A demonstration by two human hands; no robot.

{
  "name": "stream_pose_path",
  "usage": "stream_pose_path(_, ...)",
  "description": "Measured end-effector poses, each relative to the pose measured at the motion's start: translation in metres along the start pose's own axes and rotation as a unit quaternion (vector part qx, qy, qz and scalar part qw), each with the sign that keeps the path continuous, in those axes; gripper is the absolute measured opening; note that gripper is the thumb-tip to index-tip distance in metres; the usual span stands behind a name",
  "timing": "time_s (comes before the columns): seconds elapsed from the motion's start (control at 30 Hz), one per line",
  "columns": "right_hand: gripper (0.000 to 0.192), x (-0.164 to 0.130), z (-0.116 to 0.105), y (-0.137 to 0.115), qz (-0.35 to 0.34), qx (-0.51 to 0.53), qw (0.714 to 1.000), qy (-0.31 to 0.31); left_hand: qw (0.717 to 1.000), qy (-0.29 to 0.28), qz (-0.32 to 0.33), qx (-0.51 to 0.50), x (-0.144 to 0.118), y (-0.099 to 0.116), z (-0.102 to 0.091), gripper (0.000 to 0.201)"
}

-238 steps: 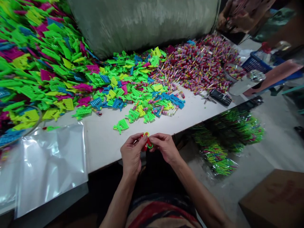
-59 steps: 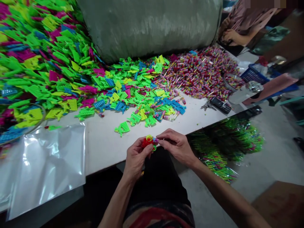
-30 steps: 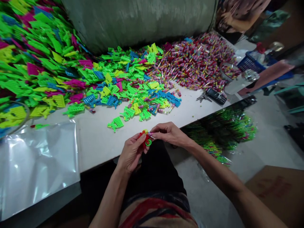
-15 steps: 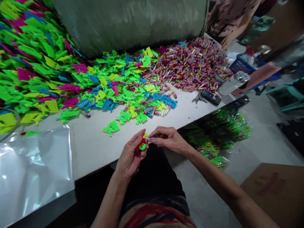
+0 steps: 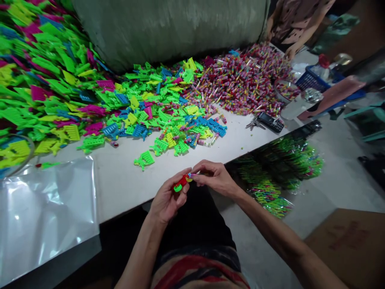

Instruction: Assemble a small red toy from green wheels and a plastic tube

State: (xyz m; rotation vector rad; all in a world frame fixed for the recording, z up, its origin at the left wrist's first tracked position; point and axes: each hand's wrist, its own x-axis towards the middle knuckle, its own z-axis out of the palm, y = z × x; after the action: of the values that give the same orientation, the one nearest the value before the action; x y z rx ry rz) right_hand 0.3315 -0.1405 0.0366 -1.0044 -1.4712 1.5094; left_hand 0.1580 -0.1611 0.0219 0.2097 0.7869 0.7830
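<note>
Just past the table's front edge, my left hand (image 5: 166,199) is closed round a small red plastic toy piece (image 5: 181,183) with a bright green part and a yellow bit. My right hand (image 5: 217,178) pinches a small pink-labelled tube (image 5: 193,176), its end meeting the toy piece; whether it sits inside cannot be made out. The fingers cover most of both. A single green plastic toy part (image 5: 144,159) lies on the white table nearest my hands, with more green, yellow and blue parts (image 5: 180,140) behind it.
Loose plastic parts (image 5: 45,88) are heaped at the left, small filled tubes (image 5: 243,78) at the back right. A clear plastic bag (image 5: 48,216) covers the left front. Keys and a phone (image 5: 270,121) lie near the right edge. Another person's hand (image 5: 291,52) is beyond the tubes.
The red toy piece has turned in my left hand, and its green part now points more to the lower left. My right hand keeps its pinch on the tube. The view has shifted slightly.
</note>
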Motion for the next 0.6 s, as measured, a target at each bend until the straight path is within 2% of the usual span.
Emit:
stream_pose_path(0.07,0.016,-0.001,0.006,0.0,-0.017,-0.009,1.0,-0.007,1.0,0.007,-0.012,-0.004,0.002,-0.002,-0.002,0.02)
stream_pose_path(0.17,0.015,-0.001,0.014,0.006,-0.029,-0.049,0.998,0.007,1.0,0.014,-0.025,0.006,0.004,-0.005,-0.001,0.036)
stream_pose_path(0.23,0.016,-0.001,0.019,0.011,0.002,-0.049,0.997,0.066,0.999,0.01,-0.001,0.032,0.003,-0.006,0.003,0.052)
stream_pose_path(0.3,0.018,0.0,0.022,0.014,0.047,-0.009,0.991,0.128,0.994,0.029,0.059,0.091,0.003,-0.007,0.006,0.057)
stream_pose_path(0.37,0.022,0.001,0.024,0.014,0.079,0.043,0.985,0.146,0.976,0.074,0.131,0.158,0.003,-0.008,0.007,0.046)
stream_pose_path(0.43,0.023,0.001,0.026,0.01,0.087,0.079,0.985,0.13,0.957,0.112,0.185,0.192,0.003,-0.009,0.007,0.032)
stream_pose_path(0.6,0.023,0.003,0.028,0.003,0.09,0.152,0.979,0.102,0.96,0.111,0.221,0.134,0.003,-0.011,0.003,0.025)
